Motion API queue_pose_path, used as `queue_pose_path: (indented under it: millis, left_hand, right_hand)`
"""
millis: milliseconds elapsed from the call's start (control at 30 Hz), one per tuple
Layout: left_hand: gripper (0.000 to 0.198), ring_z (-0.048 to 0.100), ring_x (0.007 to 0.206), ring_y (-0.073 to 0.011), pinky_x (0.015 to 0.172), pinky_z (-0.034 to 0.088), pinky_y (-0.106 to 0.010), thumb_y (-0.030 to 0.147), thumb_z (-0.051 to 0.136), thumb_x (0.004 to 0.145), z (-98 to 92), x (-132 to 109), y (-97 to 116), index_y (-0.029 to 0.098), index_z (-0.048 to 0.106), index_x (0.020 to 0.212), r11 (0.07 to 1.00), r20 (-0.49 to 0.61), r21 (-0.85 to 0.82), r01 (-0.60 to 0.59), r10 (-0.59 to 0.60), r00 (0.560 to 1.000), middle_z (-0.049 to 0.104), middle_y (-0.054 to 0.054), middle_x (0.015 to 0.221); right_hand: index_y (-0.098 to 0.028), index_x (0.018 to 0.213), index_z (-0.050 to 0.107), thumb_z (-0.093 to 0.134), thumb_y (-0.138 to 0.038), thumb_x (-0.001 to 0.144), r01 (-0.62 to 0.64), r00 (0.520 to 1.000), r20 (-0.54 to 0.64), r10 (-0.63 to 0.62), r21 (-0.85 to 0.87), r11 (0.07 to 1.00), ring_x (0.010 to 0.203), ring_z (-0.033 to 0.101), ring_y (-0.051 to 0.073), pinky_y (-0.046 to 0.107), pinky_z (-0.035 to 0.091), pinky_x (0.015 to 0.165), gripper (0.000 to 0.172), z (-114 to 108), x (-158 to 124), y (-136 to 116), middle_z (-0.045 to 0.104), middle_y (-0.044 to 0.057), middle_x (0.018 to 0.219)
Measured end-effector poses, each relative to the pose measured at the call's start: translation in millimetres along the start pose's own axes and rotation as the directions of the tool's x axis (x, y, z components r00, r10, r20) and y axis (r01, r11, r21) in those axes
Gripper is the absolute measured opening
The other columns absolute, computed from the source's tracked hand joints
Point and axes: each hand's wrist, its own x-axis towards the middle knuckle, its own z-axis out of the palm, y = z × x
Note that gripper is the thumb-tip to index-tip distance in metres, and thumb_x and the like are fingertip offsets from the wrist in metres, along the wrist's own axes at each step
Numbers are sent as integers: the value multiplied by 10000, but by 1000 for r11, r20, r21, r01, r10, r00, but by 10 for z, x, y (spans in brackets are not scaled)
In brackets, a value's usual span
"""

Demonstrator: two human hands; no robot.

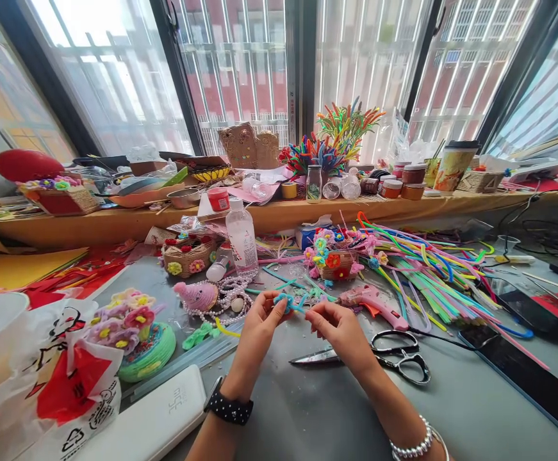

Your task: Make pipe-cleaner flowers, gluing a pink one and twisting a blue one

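Observation:
Between my two hands is a small light-blue pipe cleaner piece, bent into loops with a straight end sticking out to the right. My left hand pinches the looped part between thumb and fingers. My right hand is closed at the straight end, thumb against forefinger. Scissors lie partly beneath my right forearm, blades pointing left. Just behind my right hand rests a pink hot glue gun. A basket decorated with pipe cleaner flowers stands farther back.
Loose pipe cleaners spread over the right side, near a dark tablet-like slab. A bottle, bead strings and a green flower pot stand left. A white power bank and plastic bag lie front left.

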Motion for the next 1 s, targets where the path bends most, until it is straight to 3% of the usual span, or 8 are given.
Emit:
queue_pose_path:
  millis: [100,200,333,467,600,733,867,1000]
  left_hand:
    - [237,565,718,-121,734,469,-276,293,634,624,-7,-4,8,147,518,770,1000,-34,-7,-13,12,999,593,-3,715]
    - [234,558,673,-118,644,477,-243,296,652,598,-15,-5,14,137,543,730,997,-59,71,-11,15,998,600,-6,699]
    - [222,545,610,-103,563,464,-211,300,668,572,-19,-4,6,131,559,668,992,-80,123,-6,16,997,591,6,642]
    - [216,548,596,-102,567,469,-219,298,675,561,-15,-5,-18,134,558,641,994,-131,105,-40,54,990,588,17,615]
    - [209,561,632,-107,632,478,-240,283,682,554,4,-12,-28,136,552,628,996,-164,51,-74,81,983,603,15,651]
    - [215,554,635,-103,643,471,-236,276,685,551,16,-18,-5,137,556,653,1000,-103,-2,-7,7,995,598,15,655]
    - [230,544,641,-106,625,464,-233,282,675,571,25,-34,18,135,565,709,998,14,5,61,-61,998,591,0,671]
    - [233,531,652,-109,599,447,-220,296,653,597,37,-52,9,136,571,745,998,41,32,56,-58,998,584,-15,707]
  right_hand:
    - [-145,633,576,448,-435,764,-20,997,69,17,42,999,485,471,99,211,382,478,342,-1,16,11,556,8,545]
    - [-155,749,609,474,-442,749,11,1000,19,-11,14,1000,551,520,120,225,408,516,317,-23,23,17,607,23,640]
    - [-190,808,636,555,-337,724,166,980,-66,-189,-255,952,734,558,171,275,418,674,188,-52,7,17,638,41,782]
    - [-188,748,653,529,-262,754,270,958,33,-285,-443,855,717,545,176,274,402,661,145,-32,-14,-3,623,43,710]
    - [-186,700,641,520,-257,760,289,957,132,-257,-403,869,637,529,141,238,392,600,152,10,-37,-27,611,24,667]
    - [-163,645,623,526,-311,747,201,975,161,-156,-323,925,588,506,124,223,375,548,204,6,-30,-25,600,18,636]
    - [-150,668,605,474,-388,767,73,989,139,-56,-119,990,587,495,113,214,370,545,289,-35,-4,-31,578,7,618]
    - [-148,669,564,514,-387,736,11,997,71,-14,48,999,569,463,98,204,368,531,253,-46,-4,-42,524,-17,594]
